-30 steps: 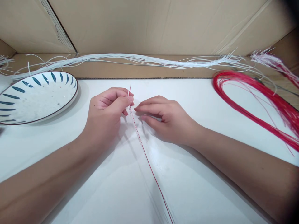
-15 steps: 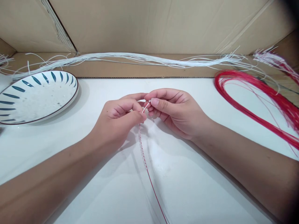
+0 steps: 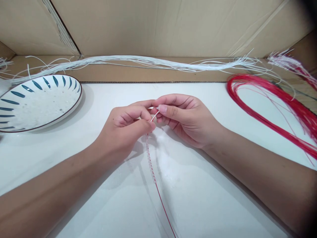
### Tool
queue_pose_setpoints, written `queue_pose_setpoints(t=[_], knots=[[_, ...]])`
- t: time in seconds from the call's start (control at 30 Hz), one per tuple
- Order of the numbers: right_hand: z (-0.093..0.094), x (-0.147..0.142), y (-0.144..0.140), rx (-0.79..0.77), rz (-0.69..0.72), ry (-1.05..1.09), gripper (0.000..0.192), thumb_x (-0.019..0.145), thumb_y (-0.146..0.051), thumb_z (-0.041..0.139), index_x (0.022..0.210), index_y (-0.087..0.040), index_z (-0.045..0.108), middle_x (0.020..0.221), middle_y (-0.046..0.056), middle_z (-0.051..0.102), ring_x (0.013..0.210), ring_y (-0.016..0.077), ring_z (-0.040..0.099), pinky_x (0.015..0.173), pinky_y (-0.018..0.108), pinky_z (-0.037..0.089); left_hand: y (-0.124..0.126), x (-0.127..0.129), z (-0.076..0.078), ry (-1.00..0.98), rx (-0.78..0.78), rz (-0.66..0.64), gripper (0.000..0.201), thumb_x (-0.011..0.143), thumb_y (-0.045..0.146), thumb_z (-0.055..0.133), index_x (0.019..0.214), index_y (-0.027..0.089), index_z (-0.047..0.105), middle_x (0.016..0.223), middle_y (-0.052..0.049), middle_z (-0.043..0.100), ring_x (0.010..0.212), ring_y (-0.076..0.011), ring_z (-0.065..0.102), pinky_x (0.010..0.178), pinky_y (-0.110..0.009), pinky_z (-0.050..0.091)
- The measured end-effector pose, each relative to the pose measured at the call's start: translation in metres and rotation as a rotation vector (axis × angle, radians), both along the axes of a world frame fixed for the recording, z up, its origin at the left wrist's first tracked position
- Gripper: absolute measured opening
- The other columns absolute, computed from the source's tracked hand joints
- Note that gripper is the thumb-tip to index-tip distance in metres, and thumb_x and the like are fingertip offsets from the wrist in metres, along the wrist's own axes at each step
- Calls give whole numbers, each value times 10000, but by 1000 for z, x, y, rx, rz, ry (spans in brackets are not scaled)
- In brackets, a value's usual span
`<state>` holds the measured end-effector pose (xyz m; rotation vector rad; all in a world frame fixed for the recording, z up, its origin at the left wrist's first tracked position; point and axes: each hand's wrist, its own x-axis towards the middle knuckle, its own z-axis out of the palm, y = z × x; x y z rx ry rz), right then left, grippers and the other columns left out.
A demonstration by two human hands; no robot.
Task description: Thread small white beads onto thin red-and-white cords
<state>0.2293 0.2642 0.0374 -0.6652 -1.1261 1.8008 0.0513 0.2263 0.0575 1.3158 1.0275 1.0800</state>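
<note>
A thin red cord (image 3: 158, 195) with small clear beads strung on its upper part hangs down toward me over the white table (image 3: 198, 185). My left hand (image 3: 123, 129) pinches the cord's top between thumb and fingers. Fingertip to fingertip with it, my right hand (image 3: 183, 115) pinches the short pale tip of the cord (image 3: 155, 116) that sticks out above the left thumb. Both hands are held just above the table's middle.
A white plate with blue leaf marks (image 3: 39, 102), holding tiny clear beads, sits at the left. A bundle of white cords (image 3: 148, 62) lies along the cardboard back wall. Looped red cords (image 3: 272, 102) lie at the right, with more mixed cords in the far right corner.
My right hand lifted off the table and closed on the cord's tip beside my left hand. Both hands shifted slightly right. In the last half second almost nothing moved.
</note>
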Motion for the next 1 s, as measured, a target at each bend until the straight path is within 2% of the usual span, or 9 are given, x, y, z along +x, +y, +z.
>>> queue_pose_setpoints(t=[0.1,0.23,1.0], knots=[[2,0,0,-23,14,22,130,761,-199,900,842,-192,799,821,9,783,712,96,716,720,210,624,-1,0,1,-14,-21,-2,181,756,117,693,605,208,732,1180,-47,772,1166,-291,678,905,-381,528],[3,-1,0,-48,43,44,117,759,-189,900,830,-195,807,816,3,783,709,86,714,712,189,617,-2,-1,1,-33,-28,-8,196,762,100,694,607,210,741,1244,-41,760,1182,-282,671,928,-373,508],[3,0,0,-45,69,26,113,775,-225,898,846,-196,815,816,0,773,723,84,702,742,206,608,-2,0,1,-51,-27,-13,196,760,100,694,601,204,744,1161,-50,768,990,-238,671,805,-360,496]])
